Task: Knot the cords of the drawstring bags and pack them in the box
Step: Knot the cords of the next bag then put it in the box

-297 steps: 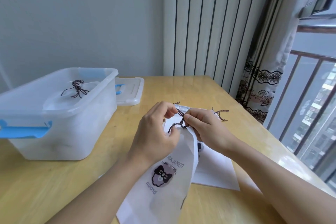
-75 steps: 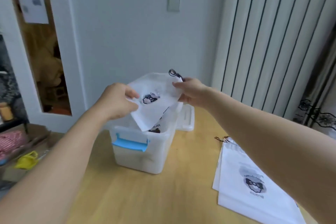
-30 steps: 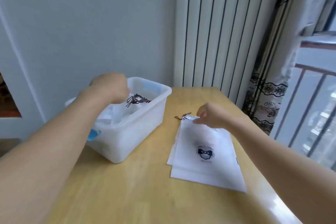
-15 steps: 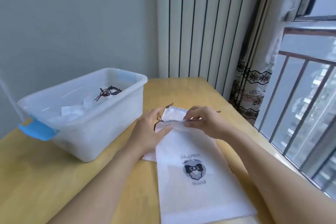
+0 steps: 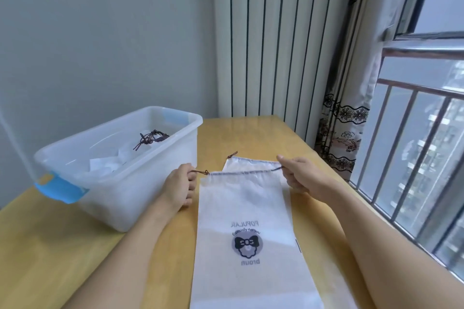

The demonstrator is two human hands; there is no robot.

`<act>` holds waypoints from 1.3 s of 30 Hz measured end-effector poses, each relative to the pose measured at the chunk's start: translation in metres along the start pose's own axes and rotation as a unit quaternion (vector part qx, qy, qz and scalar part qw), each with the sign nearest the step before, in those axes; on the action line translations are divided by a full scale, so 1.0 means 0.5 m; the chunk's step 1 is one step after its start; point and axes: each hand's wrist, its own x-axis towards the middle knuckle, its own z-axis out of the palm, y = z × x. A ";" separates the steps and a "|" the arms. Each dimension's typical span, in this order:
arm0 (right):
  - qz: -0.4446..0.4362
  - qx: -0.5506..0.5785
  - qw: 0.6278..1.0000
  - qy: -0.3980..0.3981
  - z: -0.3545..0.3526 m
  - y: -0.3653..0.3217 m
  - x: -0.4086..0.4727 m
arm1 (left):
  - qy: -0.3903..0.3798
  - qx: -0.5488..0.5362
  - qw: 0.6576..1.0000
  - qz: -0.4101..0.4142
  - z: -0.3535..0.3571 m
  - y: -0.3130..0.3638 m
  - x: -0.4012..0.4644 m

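**Cords drawn out, knot not yet tied**

The white fabric drawstring bag with the bow-tie face print (image 5: pixel 247 228) is lying flat on the pale wooden table (image 5: pixel 62 246), mouth away from the person, and its dark brown cord (image 5: pixel 241 172) is being stretched taut along the gathered top hem. No knot is showing on this one, so by my reading the tying is only just getting under way.

The left hand (image 5: pixel 179 187) is pinching the cord's knobbly left end between thumb and curled fingers, knuckles low beside the bag's corner. The right hand (image 5: pixel 300 174) is pinching the other end, fingers curled, wrist raised a little off the table. Both forearms are angling in from the near edge.

Just behind, a second white bag (image 5: pixel 251 163) is peeking out from under the first, a loose cord end (image 5: pixel 232 154) beside it, so that one looks to be waiting too.

Out to the left, the translucent plastic storage box with blue latches (image 5: pixel 140 198) is holding white bags, a bundle of tied dark cords (image 5: pixel 150 138) sitting on top. Some packing looks done; at least two bags appear to be left.
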 end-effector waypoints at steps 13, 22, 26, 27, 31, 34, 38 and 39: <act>0.081 0.232 0.966 0.081 -0.052 0.018 0.012 | 0.141 0.119 0.966 0.182 0.007 -0.028 -0.001; 0.057 0.603 0.793 0.066 -0.004 0.005 0.025 | -0.044 -0.234 0.965 0.110 0.034 0.007 -0.009; 0.091 0.513 0.852 0.053 0.021 -0.001 0.020 | -0.086 -0.373 0.920 0.088 0.035 0.015 -0.020; 0.092 0.487 0.867 0.056 0.018 -0.005 0.020 | -0.067 -0.391 0.915 0.070 0.035 0.020 -0.023; 0.020 0.197 0.958 0.206 -0.064 -0.016 0.017 | 0.060 -0.214 0.966 0.134 0.019 0.023 -0.019; 0.002 0.116 0.955 0.273 -0.123 0.006 0.014 | 0.087 -0.087 0.967 0.224 0.019 0.024 -0.024; 0.000 0.042 0.969 0.243 -0.113 0.027 0.015 | 0.115 -0.011 0.961 0.251 0.030 0.017 -0.028; -0.010 0.003 0.977 0.214 -0.097 0.022 0.011 | 0.112 0.006 0.962 0.250 0.028 0.013 -0.029</act>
